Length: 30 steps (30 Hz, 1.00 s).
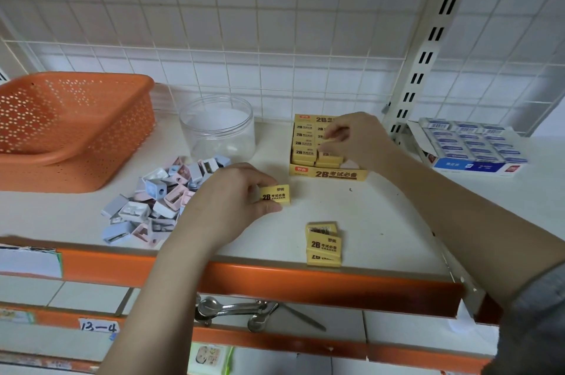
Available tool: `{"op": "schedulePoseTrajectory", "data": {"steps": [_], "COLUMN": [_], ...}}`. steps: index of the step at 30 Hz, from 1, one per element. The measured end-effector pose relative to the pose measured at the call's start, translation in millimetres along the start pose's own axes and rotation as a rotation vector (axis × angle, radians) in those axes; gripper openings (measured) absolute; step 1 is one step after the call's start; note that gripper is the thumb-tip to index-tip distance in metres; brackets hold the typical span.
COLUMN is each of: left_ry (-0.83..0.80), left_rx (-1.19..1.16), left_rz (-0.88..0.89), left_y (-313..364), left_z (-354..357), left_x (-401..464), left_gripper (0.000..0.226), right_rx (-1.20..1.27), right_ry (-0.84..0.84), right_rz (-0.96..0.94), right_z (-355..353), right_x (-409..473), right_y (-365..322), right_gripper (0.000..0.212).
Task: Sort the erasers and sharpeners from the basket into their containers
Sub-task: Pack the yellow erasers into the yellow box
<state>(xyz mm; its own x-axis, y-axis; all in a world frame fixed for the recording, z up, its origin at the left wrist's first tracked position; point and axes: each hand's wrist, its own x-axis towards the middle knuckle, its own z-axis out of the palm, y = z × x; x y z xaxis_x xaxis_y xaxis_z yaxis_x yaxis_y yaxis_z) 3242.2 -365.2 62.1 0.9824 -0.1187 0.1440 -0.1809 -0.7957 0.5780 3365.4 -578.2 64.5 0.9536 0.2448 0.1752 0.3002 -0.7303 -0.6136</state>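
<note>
My left hand (227,200) pinches a yellow 2B eraser (276,195) just above the white shelf. Over the yellow eraser display box (328,174) my right hand (356,139) has curled fingers on an eraser (328,156) among the rows inside. Three more yellow erasers (323,244) lie stacked near the shelf's front edge. A pile of pastel sharpeners (159,200) spreads left of my left hand. Behind it stands a clear round jar (218,127), which looks almost empty. The orange perforated basket (70,127) sits tilted at the far left.
A blue-and-white box of erasers (472,148) sits at the right, past a white slotted upright (428,47). A wire grid and tiled wall close the back. The shelf's orange front lip (275,280) runs below; metal spoons (232,310) hang on the lower shelf.
</note>
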Motion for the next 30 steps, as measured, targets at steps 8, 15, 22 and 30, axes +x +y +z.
{"op": "schedulePoseTrajectory", "data": {"steps": [8,15,22,30], "left_ry": [0.034,0.107,0.190,0.066], "left_rx": [0.004,0.115,0.083,-0.233], "left_rz": [-0.020,-0.022,0.073,0.035], "left_y": [5.4,5.3,11.1,48.4], "left_z": [-2.9,-6.7,4.2,34.4], "left_x": [11.5,26.1,42.4,93.1], "left_gripper": [0.018,0.024,0.028,0.040], "right_rx": [-0.494,-0.469,-0.191,-0.029], "right_ry": [-0.124,-0.154,-0.161,0.138], "right_rz": [0.150,0.143,0.154,0.280], "right_z": [0.1,6.5,-23.8,-55.1], "right_x": [-8.4,-3.5,-24.5,-77.9], "right_y": [8.4,0.5,4.8,20.7], "right_gripper": [0.033,0.027,0.017,0.023]}}
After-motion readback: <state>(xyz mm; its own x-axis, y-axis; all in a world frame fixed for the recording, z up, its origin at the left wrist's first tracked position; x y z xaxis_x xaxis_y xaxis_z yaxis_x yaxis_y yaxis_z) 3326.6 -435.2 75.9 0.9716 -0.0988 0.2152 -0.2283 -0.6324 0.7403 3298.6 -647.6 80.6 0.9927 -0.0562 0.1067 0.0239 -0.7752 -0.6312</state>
